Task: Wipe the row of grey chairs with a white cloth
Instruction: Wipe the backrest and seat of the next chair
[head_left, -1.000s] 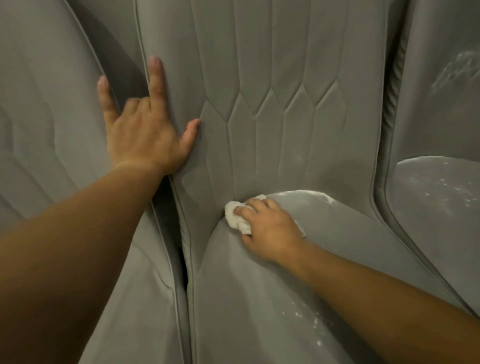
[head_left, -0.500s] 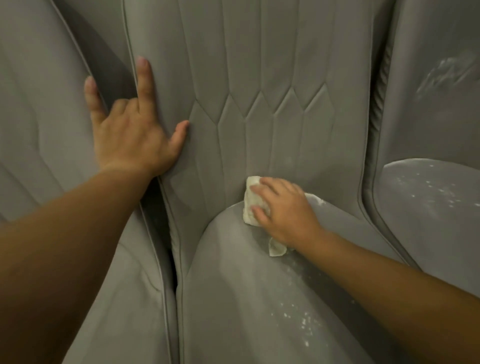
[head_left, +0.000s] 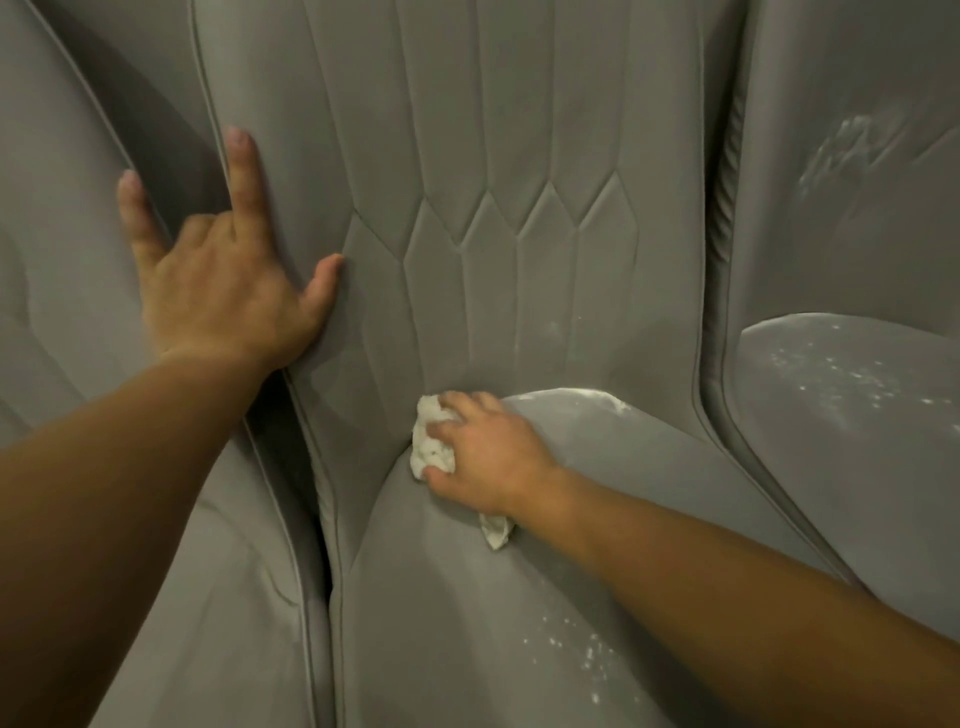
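Observation:
A grey padded chair (head_left: 519, 156) with stitched diamond panels fills the middle of the view. My right hand (head_left: 488, 457) grips a crumpled white cloth (head_left: 431, 441) and presses it into the crease where the backrest meets the seat cushion (head_left: 467, 623). A tail of the cloth pokes out under my wrist. My left hand (head_left: 223, 286) lies flat with fingers spread on the left edge of the backrest, holding nothing. White dust specks dot the front of the seat.
Another grey chair (head_left: 62, 260) stands close on the left, a dark gap between them. On the right a third grey chair (head_left: 857, 415) carries white dust on its seat and a smear on its backrest.
My right hand has slid the cloth along the seat crease, right and then back left. My left hand stays planted on the backrest. The view has shifted slightly.

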